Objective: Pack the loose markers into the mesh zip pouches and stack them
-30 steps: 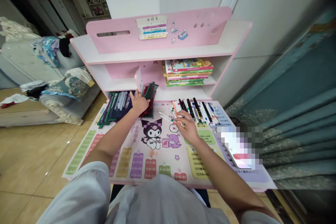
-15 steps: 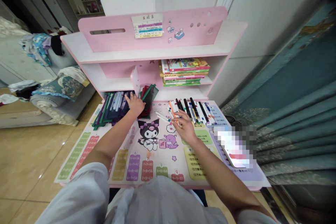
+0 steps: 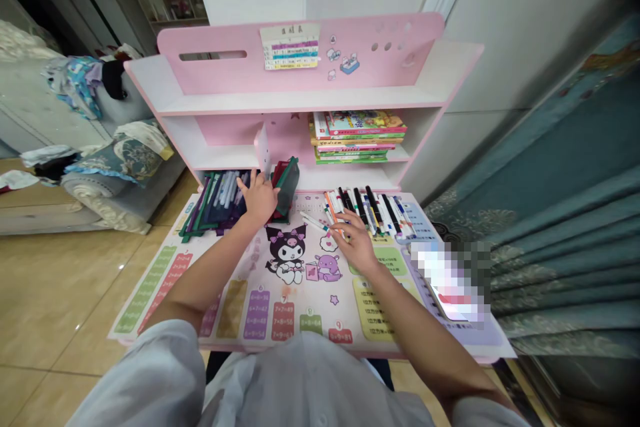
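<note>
My left hand (image 3: 260,199) is spread open at the back left of the desk, its fingers over dark zip pouches (image 3: 210,203) with purple and green edges. Pale pens (image 3: 226,189) lie on or inside these pouches. By its thumb, red and green-edged pouches (image 3: 287,188) lean upright against the shelf. Bent fingers of my right hand (image 3: 353,240) close on the end of a white pen (image 3: 314,221), which points left. Just beyond that hand lies a row of white and black marker pens (image 3: 373,208), with an orange pen (image 3: 330,208) at its left end.
A pink-and-white shelf unit (image 3: 300,99) rises behind the desk and holds a stack of books (image 3: 359,137). A phone-like device (image 3: 445,283), partly blurred out, lies on the right of the printed desk mat (image 3: 320,300). A blue curtain (image 3: 560,213) hangs to the right.
The red and green-edged pouches beside my left hand now stand more upright. My right hand and the white pen hardly move. The whole view shifts slightly.
</note>
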`<state>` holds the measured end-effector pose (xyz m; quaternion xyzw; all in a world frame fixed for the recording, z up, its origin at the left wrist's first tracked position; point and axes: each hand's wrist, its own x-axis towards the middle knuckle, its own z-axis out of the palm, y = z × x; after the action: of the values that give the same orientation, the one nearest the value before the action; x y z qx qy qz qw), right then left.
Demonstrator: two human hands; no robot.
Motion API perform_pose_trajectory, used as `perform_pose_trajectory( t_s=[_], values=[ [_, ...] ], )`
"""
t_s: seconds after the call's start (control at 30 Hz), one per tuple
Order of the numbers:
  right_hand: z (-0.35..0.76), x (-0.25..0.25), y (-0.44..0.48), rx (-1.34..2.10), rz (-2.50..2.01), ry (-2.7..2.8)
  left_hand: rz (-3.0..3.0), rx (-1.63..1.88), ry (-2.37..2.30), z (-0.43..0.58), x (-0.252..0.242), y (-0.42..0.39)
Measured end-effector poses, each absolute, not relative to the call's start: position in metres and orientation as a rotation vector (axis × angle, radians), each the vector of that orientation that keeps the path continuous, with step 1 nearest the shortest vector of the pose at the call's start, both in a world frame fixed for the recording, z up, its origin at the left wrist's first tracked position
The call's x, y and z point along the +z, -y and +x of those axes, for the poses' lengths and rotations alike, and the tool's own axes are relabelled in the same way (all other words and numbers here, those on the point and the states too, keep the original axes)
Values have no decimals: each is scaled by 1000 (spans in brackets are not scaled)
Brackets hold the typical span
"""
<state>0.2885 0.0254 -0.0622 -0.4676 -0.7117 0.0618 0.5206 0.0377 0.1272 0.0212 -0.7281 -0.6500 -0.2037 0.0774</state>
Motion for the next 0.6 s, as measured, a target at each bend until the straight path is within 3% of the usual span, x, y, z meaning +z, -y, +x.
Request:
perform_pose_trajectory(
  t_s=[0.33, 0.6],
  values=[
    [286, -62, -29, 232, -1235, 1636, -2287, -846, 1688, 10, 23, -32],
    [292, -52, -26, 281, -1290, 1648, -2449, -949, 1401, -11, -5, -25]
  ],
)
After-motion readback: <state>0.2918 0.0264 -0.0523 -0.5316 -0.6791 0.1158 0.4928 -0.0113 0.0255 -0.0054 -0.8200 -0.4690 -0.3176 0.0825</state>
